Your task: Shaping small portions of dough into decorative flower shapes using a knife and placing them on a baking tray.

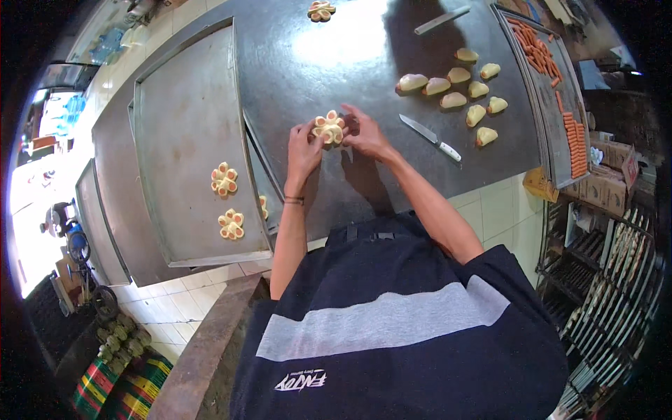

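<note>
A flower-shaped piece of pale dough with sausage slices [329, 129] lies on the steel worktop [329, 49]. My left hand [304, 147] cups its left side and my right hand [364, 134] pinches its right side; both sets of fingers touch the dough. A white-handled knife [430, 137] lies on the worktop just right of my right hand. Beyond it sit several dough-wrapped sausage rolls [455, 87].
A large steel baking tray [185, 140] at my left holds two shaped flower pieces [224, 179] [231, 224], with a third [263, 206] at its edge. A tray of raw sausages [560, 98] stands at the right. Another flower piece [320, 10] and a scraper [441, 21] lie far back.
</note>
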`<state>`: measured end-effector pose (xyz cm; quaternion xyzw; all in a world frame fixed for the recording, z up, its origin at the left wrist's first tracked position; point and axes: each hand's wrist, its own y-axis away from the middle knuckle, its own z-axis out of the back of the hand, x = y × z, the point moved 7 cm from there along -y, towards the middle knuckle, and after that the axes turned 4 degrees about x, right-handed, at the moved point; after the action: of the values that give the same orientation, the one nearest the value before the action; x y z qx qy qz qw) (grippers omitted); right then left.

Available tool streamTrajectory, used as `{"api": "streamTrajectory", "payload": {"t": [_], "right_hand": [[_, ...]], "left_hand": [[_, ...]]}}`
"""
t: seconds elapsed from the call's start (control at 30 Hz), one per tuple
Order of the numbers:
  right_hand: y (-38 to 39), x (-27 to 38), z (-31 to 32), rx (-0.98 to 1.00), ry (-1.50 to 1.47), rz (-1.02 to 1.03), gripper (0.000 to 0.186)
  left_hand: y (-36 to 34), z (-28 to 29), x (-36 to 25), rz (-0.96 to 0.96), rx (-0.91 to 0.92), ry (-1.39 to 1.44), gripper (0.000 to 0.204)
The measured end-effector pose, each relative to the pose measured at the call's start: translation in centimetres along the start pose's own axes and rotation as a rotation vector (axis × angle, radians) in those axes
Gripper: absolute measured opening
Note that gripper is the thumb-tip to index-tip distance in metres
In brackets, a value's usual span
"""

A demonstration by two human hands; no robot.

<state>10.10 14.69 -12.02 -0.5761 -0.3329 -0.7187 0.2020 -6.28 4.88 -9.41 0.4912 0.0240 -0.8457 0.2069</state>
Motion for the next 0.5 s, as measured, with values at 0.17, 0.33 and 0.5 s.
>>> {"api": "streamTrajectory", "payload": {"t": [0.17, 0.33, 0.5], "right_hand": [[4.6, -0.7, 2.8, -0.163, 0.158, 0.009, 0.062], [9.1, -1.2, 6.1, -0.223, 0.279, 0.089, 0.048], [9.8, 0.2, 6.9, -0.237, 0.368, -0.019, 0.044]], "left_hand": [[-0.1, 0.5, -3.8, -0.046, -0.238, -0.313, 0.042], [-0.5, -0.5, -2.6, -0.103, -0.360, -0.295, 0.045], [-0.3, 0.9, 0.6, -0.014, -0.260, 0.050, 0.052]]}}
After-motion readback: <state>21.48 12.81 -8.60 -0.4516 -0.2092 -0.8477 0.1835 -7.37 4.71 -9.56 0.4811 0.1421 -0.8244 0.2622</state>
